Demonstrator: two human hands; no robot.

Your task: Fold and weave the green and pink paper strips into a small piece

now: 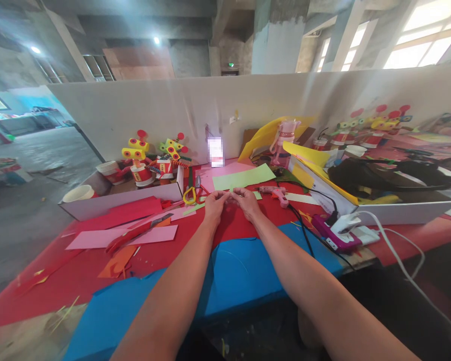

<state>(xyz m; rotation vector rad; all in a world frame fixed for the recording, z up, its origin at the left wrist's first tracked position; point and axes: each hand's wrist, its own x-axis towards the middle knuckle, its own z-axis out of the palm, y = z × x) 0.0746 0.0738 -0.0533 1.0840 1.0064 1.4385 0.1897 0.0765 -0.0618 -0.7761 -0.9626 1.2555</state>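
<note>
My left hand and my right hand meet fingertip to fingertip over the red paper on the table. Both are closed in a pinch; a trace of light green shows at the fingertips, but what they hold is too small to make out. Just behind them lies a light green paper sheet on pink paper. To the right of my right hand rests a pink hot glue gun. Yellow-handled pliers and red-handled scissors lie left of my left hand.
Paper-cup robot figures stand in a box at the left. A utility knife lies by pink strips. On the right are a purple power strip with cables and a white box. A lit phone leans against the partition.
</note>
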